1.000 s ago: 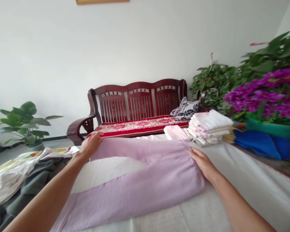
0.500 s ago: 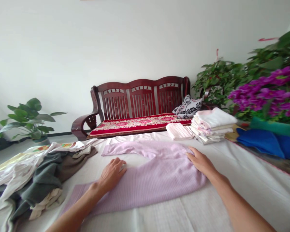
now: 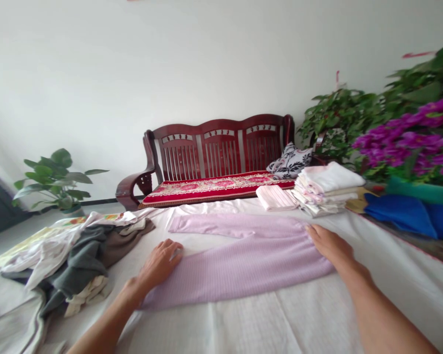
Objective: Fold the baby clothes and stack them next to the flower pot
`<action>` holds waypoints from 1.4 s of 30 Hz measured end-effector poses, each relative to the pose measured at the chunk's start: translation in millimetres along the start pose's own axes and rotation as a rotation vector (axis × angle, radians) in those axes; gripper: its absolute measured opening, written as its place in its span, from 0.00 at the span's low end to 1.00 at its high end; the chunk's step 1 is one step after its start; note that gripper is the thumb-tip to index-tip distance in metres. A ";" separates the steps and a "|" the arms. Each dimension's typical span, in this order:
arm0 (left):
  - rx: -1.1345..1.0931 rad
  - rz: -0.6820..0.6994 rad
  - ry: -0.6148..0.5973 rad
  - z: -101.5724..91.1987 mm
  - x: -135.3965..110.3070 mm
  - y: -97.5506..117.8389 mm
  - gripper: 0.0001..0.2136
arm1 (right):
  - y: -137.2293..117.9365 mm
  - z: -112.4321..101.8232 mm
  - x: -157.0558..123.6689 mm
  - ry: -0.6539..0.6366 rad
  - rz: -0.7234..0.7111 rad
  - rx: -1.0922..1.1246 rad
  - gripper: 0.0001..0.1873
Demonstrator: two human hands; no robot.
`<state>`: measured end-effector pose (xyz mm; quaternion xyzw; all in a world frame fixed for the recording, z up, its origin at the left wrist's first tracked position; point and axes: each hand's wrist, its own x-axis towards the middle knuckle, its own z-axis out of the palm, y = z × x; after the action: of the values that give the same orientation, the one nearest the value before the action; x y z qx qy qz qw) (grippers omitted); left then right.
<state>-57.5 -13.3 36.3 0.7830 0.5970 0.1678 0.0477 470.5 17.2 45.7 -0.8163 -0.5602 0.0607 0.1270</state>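
Lilac ribbed trousers (image 3: pixel 243 265) lie spread across the white sheet (image 3: pixel 251 327), 2 legs toward its left edge, waist to the right, the upper leg near the far edge. The left grip (image 3: pixel 162 263) rests on the lower leg, the right grip (image 3: pixel 328 243) touches the waistband; whether either grasps cloth I cannot tell. Toward the far right corner stands a folded stack (image 3: pixel 327 187), 1 folded pink piece (image 3: pixel 276 198) beside it.
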 end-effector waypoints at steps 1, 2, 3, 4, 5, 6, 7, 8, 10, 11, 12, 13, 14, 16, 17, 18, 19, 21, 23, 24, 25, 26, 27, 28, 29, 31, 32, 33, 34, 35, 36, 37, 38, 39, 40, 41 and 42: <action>-0.003 -0.027 -0.020 -3.4 -2.2 -5.4 0.13 | -3.0 -0.4 -2.5 -0.001 0.023 -0.018 0.30; 0.003 -0.059 -0.037 -6.3 -4.7 -10.1 0.13 | -6.1 -0.1 -4.8 0.018 0.038 -0.041 0.29; 0.017 -0.091 -0.045 -8.5 -7.5 -13.8 0.14 | -9.4 1.0 -7.0 0.063 0.041 -0.072 0.27; 0.038 -0.113 -0.043 -9.6 -10.5 -16.2 0.14 | -13.0 2.7 -9.2 0.135 0.027 -0.105 0.25; 0.061 -0.118 -0.030 -9.6 -13.7 -17.3 0.14 | -17.2 5.0 -11.4 0.222 -0.004 -0.134 0.23; 0.080 -0.109 -0.012 -8.6 -16.8 -17.3 0.14 | -22.2 7.9 -13.8 0.311 -0.053 -0.155 0.23; 0.090 -0.091 0.006 -6.9 -19.4 -16.3 0.15 | -28.3 11.3 -16.3 0.390 -0.113 -0.163 0.23; 0.088 -0.072 0.018 -4.8 -21.5 -14.7 0.15 | -35.4 15.0 -19.2 0.446 -0.179 -0.159 0.24; 0.052 -0.059 0.011 -0.9 -23.4 -11.2 0.16 | -52.1 23.8 -26.0 0.474 -0.327 -0.131 0.25; 0.026 -0.062 -0.001 0.4 -23.3 -10.0 0.16 | -60.9 28.9 -30.0 0.451 -0.400 -0.118 0.26; 0.001 -0.066 -0.014 1.1 -22.6 -9.4 0.16 | -69.1 34.3 -34.3 0.407 -0.464 -0.105 0.27; -0.019 -0.068 -0.019 1.2 -21.7 -9.6 0.16 | -76.3 39.9 -38.7 0.355 -0.520 -0.090 0.28; -0.032 -0.065 -0.015 0.9 -20.7 -10.6 0.16 | -82.0 45.4 -42.8 0.300 -0.574 -0.077 0.29; -0.031 -0.056 0.011 -0.9 -19.4 -14.4 0.15 | -87.9 55.0 -49.5 0.198 -0.651 -0.068 0.32; -0.014 -0.054 0.024 -2.1 -19.2 -16.9 0.15 | -88.2 58.5 -51.6 0.150 -0.665 -0.071 0.33; 0.013 -0.055 0.032 -3.4 -19.3 -19.3 0.15 | -87.1 61.0 -52.7 0.106 -0.661 -0.077 0.33; 0.049 -0.062 0.034 -4.9 -19.6 -21.4 0.15 | -85.2 62.5 -53.0 0.067 -0.643 -0.085 0.34; 0.130 -0.088 0.031 -8.1 -20.6 -23.5 0.15 | -80.9 62.8 -52.0 0.019 -0.590 -0.105 0.35; 0.215 -0.099 0.046 -11.4 -21.5 -20.8 0.14 | -78.4 61.4 -51.0 0.015 -0.566 -0.126 0.35; 0.250 -0.087 0.064 -12.9 -22.0 -17.1 0.13 | -78.1 60.4 -50.9 0.027 -0.562 -0.133 0.35; 0.273 -0.061 0.089 -14.0 -22.4 -11.6 0.13 | -78.4 59.3 -51.4 0.044 -0.562 -0.136 0.35; 0.278 -0.025 0.115 -14.5 -23.0 -4.3 0.13 | -79.2 58.1 -52.4 0.067 -0.564 -0.135 0.35; 0.258 0.020 0.134 -14.2 -23.8 4.6 0.12 | -80.3 56.6 -53.7 0.096 -0.570 -0.133 0.34; 0.216 0.069 0.142 -13.1 -24.8 14.8 0.13 | -81.6 54.9 -55.4 0.131 -0.585 -0.132 0.34; 0.160 0.118 0.139 -11.1 -26.2 25.7 0.13 | -83.2 52.9 -57.5 0.167 -0.608 -0.129 0.33; 0.044 0.213 0.097 -4.7 -30.1 47.5 0.13 | -87.4 48.9 -62.4 0.223 -0.666 -0.118 0.32; 0.003 0.252 0.070 -0.8 -32.5 56.9 0.14 | -90.2 47.1 -65.4 0.236 -0.695 -0.107 0.31; -0.020 0.288 0.039 3.2 -34.9 64.5 0.15 | -93.4 45.8 -68.7 0.239 -0.723 -0.094 0.31; -0.027 0.318 0.011 7.1 -37.4 70.1 0.17 | -97.1 45.2 -72.3 0.231 -0.749 -0.081 0.31; -0.018 0.346 -0.018 10.5 -39.6 73.4 0.19 | -101.0 45.3 -76.1 0.218 -0.778 -0.072 0.31; 0.001 0.370 -0.050 13.3 -41.7 74.8 0.21 | -104.8 46.0 -80.0 0.198 -0.812 -0.068 0.31; 0.027 0.388 -0.080 15.4 -43.5 74.5 0.23 | -108.3 47.2 -83.5 0.172 -0.847 -0.069 0.31; 0.055 0.400 -0.107 16.7 -45.1 73.0 0.24 | -111.2 48.6 -86.6 0.140 -0.875 -0.073 0.32; 0.081 0.409 -0.130 17.5 -46.6 70.8 0.25 | -113.3 50.0 -88.9 0.107 -0.890 -0.078 0.32; 0.103 0.415 -0.149 17.7 -48.0 68.3 0.26 | -114.4 51.1 -90.1 0.076 -0.891 -0.082 0.33; 0.120 0.417 -0.159 17.6 -49.4 65.8 0.26 | -114.5 51.7 -90.3 0.051 -0.879 -0.084 0.33; 0.133 0.415 -0.160 17.3 -50.9 63.5 0.27 | -113.5 51.8 -89.4 0.031 -0.858 -0.084 0.34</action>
<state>-5.4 -77.5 27.0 0.9012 0.4274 0.0716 0.0077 323.3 -20.1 23.3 -0.5145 -0.8490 -0.0330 0.1159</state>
